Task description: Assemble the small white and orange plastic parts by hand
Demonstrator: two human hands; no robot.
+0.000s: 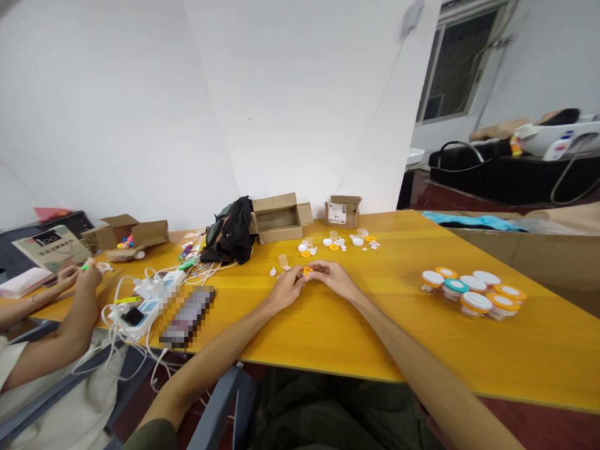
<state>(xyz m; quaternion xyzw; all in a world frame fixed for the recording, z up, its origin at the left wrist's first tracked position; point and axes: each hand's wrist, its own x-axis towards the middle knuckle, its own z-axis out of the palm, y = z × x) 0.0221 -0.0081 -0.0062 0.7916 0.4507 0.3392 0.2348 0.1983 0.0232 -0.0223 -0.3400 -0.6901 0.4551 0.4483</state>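
Orange piece (307,271), mid-table, right between the fingertips, and that's where all the action is! L hand (287,289) pinching it from one side, R hand (334,278) pinching from the other, fingertips closed in tight; exact grip's partly hidden, so can't tell which finger bears the load. Step in hand, I'd judge: small-parts handling, prob. fitting or turning smth on that piece. Next move calls for a steady L hold w/ fine R fingertip work, imo; it's a tiny thing, so a slip's poss. Roughly level w/ the hands, on the R side of the table (394,269): a cluster of lidded jars (476,302), mostly orange rims, one teal lid (455,285), bunched close tog. Just past the L hand, a clear cup (282,260) & a small spotted white piece (273,272), both apart from the fingers. Bit further back, the loose stuff: orange ring (305,254), white disc (327,242), other bits, approx. three groups, too small to ID fully. Behind those, an open cardboard box (276,237), w/ a smaller labelled box (344,212) to its R. Beyond, plain white wall (300,112).
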